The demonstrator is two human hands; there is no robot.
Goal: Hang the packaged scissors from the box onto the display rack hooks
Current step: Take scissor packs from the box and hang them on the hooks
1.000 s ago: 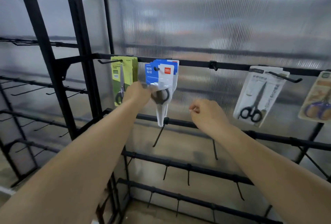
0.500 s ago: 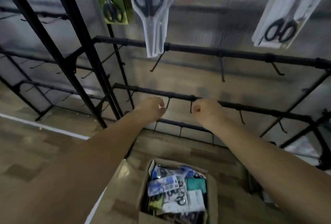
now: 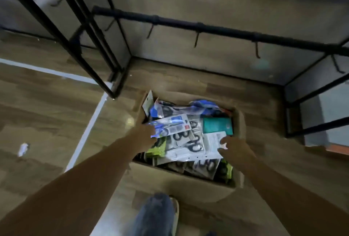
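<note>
box (image 3: 181, 183): plain brown cardboard, no print I can see
top pkg (image 3: 175, 125): white card w/ blue patches, small red square, black scissor handles showing thru
middle pkgs (image 3: 188, 145): white/clear, black handle loops, grey text too blurred for me to read
teal pkg (image 3: 217, 125): solid teal-green
green pkgs (image 3: 156, 149): lime green, dark print, near-left corner
blue pkg (image 3: 204, 106): bright blue, far side
rack (image 3: 207, 26): black bars + hooks, grey ribbed panels behind
floor (image 3: 43, 107): brown wood-plank pattern, white line across
trouser leg (image 3: 153, 215): blue denim
</note>
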